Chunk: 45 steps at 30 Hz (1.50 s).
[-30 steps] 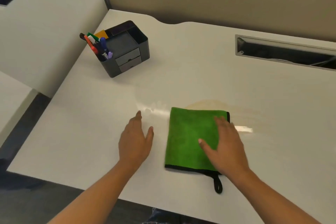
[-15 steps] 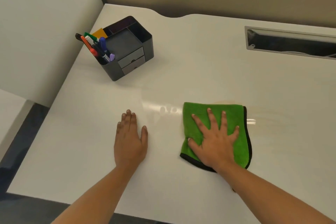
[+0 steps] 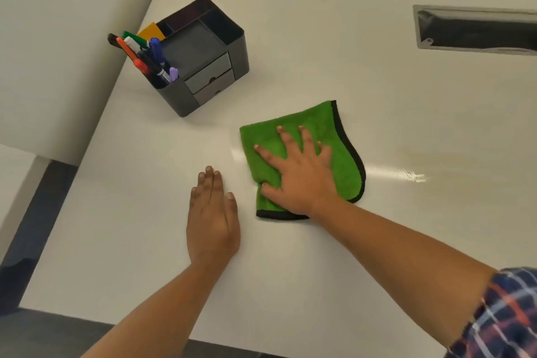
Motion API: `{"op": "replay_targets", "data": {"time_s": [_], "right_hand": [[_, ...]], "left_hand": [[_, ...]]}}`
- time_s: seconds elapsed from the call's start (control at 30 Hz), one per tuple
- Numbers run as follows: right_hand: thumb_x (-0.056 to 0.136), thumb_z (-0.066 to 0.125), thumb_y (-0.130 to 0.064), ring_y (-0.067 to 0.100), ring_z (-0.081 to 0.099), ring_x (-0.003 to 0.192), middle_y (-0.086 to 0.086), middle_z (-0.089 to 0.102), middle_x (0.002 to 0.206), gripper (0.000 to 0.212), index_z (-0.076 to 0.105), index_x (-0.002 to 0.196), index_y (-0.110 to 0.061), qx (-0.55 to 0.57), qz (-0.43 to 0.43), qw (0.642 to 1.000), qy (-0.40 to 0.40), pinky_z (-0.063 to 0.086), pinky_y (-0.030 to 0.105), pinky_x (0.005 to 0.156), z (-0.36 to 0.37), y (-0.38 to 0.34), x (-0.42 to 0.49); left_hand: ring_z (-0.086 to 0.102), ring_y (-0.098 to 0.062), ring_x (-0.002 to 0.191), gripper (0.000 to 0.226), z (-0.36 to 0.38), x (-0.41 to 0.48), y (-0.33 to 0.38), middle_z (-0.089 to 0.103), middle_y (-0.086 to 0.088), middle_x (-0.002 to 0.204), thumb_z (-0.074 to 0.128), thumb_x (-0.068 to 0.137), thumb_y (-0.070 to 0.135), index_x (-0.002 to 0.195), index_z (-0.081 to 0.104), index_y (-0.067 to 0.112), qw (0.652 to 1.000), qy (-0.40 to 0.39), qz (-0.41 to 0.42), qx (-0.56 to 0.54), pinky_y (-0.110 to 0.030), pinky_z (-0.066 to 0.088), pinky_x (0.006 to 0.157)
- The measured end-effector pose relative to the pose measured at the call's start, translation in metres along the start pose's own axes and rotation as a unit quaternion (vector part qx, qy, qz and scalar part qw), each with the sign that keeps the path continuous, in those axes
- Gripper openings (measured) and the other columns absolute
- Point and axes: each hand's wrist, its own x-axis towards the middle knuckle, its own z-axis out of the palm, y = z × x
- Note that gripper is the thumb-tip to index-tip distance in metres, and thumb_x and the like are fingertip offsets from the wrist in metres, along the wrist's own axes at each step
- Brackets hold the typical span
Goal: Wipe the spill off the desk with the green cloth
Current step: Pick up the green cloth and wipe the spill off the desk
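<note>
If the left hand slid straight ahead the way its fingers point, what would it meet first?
The left hand lies flat, fingers pointing up the desk. Bare desk lies ahead; the black organizer seems the first thing near that line, though it may pass just right of it. The green cloth sits off to the right.

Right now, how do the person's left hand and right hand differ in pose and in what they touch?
The left hand lies flat on the bare desk with fingers together; the right hand presses on the green cloth with fingers spread. The left hand points straight away from the person; the right hand angles toward the left. Both are palm down, gripping nothing.
</note>
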Motion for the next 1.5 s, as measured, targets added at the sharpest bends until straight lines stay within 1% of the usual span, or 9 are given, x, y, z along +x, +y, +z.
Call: {"op": "replay_targets", "data": {"time_s": [0.17,0.3,0.47,0.67,0.83,1.0,1.17,1.37,1.5], "right_hand": [[0.074,0.05,-0.07,0.041,0.02,0.15,0.004,0.026,0.166,0.078,0.031,0.149,-0.054,0.054,-0.085,0.995,-0.021,0.028,0.062,0.106,0.013,-0.016,-0.094],[0.07,0.057,-0.071,0.035,0.016,0.153,-0.004,0.029,0.165,0.084,0.029,0.148,-0.057,0.045,-0.139,0.988,-0.049,0.023,0.059,0.11,0.019,0.019,-0.137],[0.068,0.056,-0.072,0.038,0.013,0.154,-0.004,0.032,0.163,0.081,0.035,0.145,-0.056,0.029,-0.076,0.996,-0.037,0.027,0.061,0.108,0.005,0.05,-0.079],[0.076,0.036,-0.078,0.044,0.023,0.145,-0.001,0.032,0.163,0.073,0.032,0.146,-0.056,-0.022,0.047,0.999,0.012,0.032,0.053,0.096,-0.011,0.042,0.054],[0.08,0.029,-0.074,0.045,0.022,0.143,0.002,0.031,0.163,0.072,0.03,0.149,-0.053,-0.044,-0.037,0.998,-0.003,0.031,0.053,0.096,-0.015,-0.006,0.089],[0.08,0.041,-0.068,0.042,0.024,0.146,0.002,0.033,0.163,0.071,0.031,0.149,-0.051,0.004,-0.115,0.993,-0.025,0.03,0.053,0.097,-0.006,-0.002,0.002],[0.076,0.053,-0.065,0.037,0.031,0.143,-0.003,0.037,0.16,0.073,0.036,0.146,-0.052,0.047,-0.148,0.985,-0.073,0.042,0.056,0.094,0.009,0.031,-0.141],[0.064,0.064,-0.067,0.029,0.023,0.15,-0.008,0.034,0.161,0.092,0.031,0.149,-0.056,0.058,-0.035,0.991,-0.114,0.039,0.058,0.1,0.011,0.13,-0.259],[0.061,0.067,-0.067,0.032,0.016,0.153,-0.006,0.03,0.164,0.095,0.031,0.148,-0.057,0.064,0.024,0.991,-0.115,0.032,0.059,0.104,0.007,0.162,-0.28]], "left_hand": [[0.012,-0.015,0.149,0.06,-0.006,0.001,0.006,0.02,-0.006,0.16,0.019,0.096,0.03,0.15,0.026,0.006,1.0,-0.007,-0.009,0.0,-0.034,0.007,0.121],[0.012,-0.019,0.149,0.06,-0.005,0.002,0.008,0.018,-0.008,0.161,0.022,0.094,0.025,0.15,0.024,0.004,0.999,-0.018,-0.005,0.04,-0.034,0.004,0.121],[0.01,-0.017,0.149,0.063,-0.002,0.004,0.009,0.017,-0.007,0.161,0.016,0.093,0.029,0.151,0.024,0.005,0.998,-0.016,-0.006,0.057,-0.035,0.005,0.121],[0.002,-0.011,0.148,0.062,0.0,0.004,0.007,0.01,-0.001,0.161,0.016,0.094,0.03,0.152,0.019,0.009,0.998,-0.012,-0.013,0.067,-0.029,-0.003,0.12],[0.001,-0.006,0.147,0.061,-0.006,0.004,0.008,0.013,0.001,0.161,0.015,0.094,0.031,0.152,0.021,0.011,0.999,-0.011,-0.01,0.051,-0.029,0.001,0.121],[0.015,-0.013,0.147,0.062,-0.006,0.003,0.007,0.023,-0.004,0.159,0.017,0.094,0.032,0.15,0.029,0.007,0.999,-0.005,-0.001,0.033,-0.034,0.011,0.121],[0.017,-0.019,0.148,0.061,-0.006,0.002,0.01,0.024,-0.009,0.159,0.02,0.095,0.03,0.15,0.028,0.005,0.998,-0.012,-0.015,0.054,-0.034,0.009,0.121],[0.016,-0.026,0.148,0.058,-0.001,0.0,0.032,0.022,-0.015,0.159,0.025,0.097,0.026,0.149,0.027,0.0,0.994,-0.005,-0.063,0.09,-0.039,0.01,0.121],[0.012,-0.032,0.148,0.057,0.017,-0.01,0.061,0.017,-0.019,0.16,0.032,0.098,0.02,0.149,0.022,-0.003,0.99,0.008,-0.12,0.07,-0.044,0.01,0.12]]}}
